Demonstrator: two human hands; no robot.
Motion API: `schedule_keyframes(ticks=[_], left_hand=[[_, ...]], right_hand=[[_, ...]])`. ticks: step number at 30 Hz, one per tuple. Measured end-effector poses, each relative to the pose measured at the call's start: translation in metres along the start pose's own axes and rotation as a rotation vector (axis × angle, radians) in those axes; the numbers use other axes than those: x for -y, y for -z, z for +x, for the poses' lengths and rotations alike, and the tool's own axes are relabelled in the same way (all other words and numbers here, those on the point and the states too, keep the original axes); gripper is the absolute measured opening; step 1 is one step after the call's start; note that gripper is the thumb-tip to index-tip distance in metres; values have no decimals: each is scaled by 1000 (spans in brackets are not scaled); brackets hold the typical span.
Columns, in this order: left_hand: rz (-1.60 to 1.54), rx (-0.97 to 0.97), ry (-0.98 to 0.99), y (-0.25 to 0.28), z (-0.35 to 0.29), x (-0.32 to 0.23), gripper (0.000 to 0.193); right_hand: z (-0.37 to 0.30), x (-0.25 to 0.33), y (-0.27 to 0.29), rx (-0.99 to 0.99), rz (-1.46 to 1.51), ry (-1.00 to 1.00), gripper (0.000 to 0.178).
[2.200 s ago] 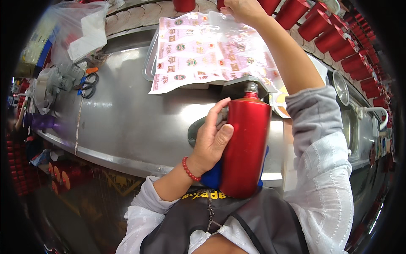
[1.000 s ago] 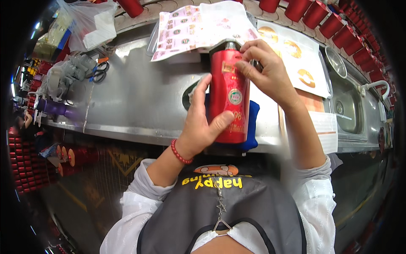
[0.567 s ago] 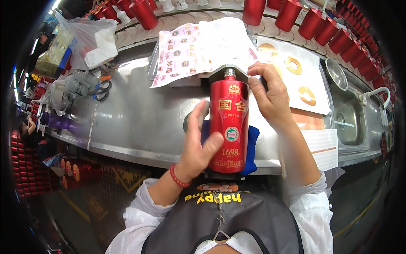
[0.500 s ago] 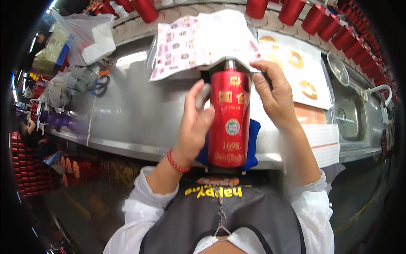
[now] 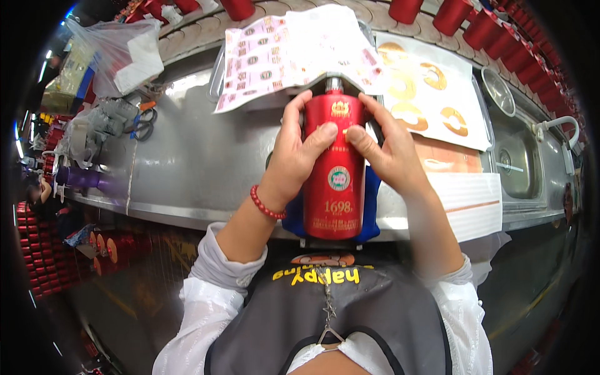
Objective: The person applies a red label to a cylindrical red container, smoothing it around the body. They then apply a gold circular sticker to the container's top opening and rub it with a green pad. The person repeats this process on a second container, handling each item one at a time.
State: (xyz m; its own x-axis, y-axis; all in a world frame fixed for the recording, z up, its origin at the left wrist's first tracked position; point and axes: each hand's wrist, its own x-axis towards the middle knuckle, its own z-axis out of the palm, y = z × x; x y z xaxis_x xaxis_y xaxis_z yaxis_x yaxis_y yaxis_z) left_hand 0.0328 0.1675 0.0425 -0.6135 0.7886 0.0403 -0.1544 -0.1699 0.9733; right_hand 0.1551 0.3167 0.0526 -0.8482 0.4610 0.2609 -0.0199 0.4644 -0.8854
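Note:
A red bottle with gold print and a small round green-and-white emblem lies in front of me, its silver neck pointing away. My left hand wraps its left side, thumb pressed on the front. On the opposite side my right hand grips the upper part, its thumb also on the front face. Both thumbs cover part of the gold lettering. Under the bottle shows a blue cloth. Just beyond the neck, a pink-and-white printed sticker sheet droops over a tray.
To the right lie a white sheet with gold ring-shaped labels, white papers, a metal sink and a clear bowl. Scissors and plastic bags sit at left. Red bottles line a conveyor behind.
Both hands have closed in on the bottle. Before, they were held spread at its sides, the right one apart from it. The thumbs now rest on its front.

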Motion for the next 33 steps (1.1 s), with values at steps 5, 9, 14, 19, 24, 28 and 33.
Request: schedule_keyframes(ticks=[5, 9, 14, 19, 24, 28, 33], left_hand=[[13, -12, 21, -1, 6, -3, 67], [75, -29, 41, -1, 9, -4, 64], [87, -31, 24, 2, 9, 3, 67], [67, -29, -60, -1, 3, 2, 77], [159, 28, -245, 3, -13, 9, 80], [9, 117, -137, 4, -18, 4, 83], [-114, 174, -120, 12, -17, 11, 85]], right_hand=[[0, 2, -3, -18, 38, -69, 68], [1, 4, -2, -20, 56, -91, 66], [1, 8, -2, -8, 60, -101, 66], [-1, 8, 0, 8, 148, -136, 69], [-6, 4, 0, 20, 148, -92, 73], [-8, 6, -2, 16, 142, -74, 73], [-11, 9, -1, -2, 85, -17, 70]])
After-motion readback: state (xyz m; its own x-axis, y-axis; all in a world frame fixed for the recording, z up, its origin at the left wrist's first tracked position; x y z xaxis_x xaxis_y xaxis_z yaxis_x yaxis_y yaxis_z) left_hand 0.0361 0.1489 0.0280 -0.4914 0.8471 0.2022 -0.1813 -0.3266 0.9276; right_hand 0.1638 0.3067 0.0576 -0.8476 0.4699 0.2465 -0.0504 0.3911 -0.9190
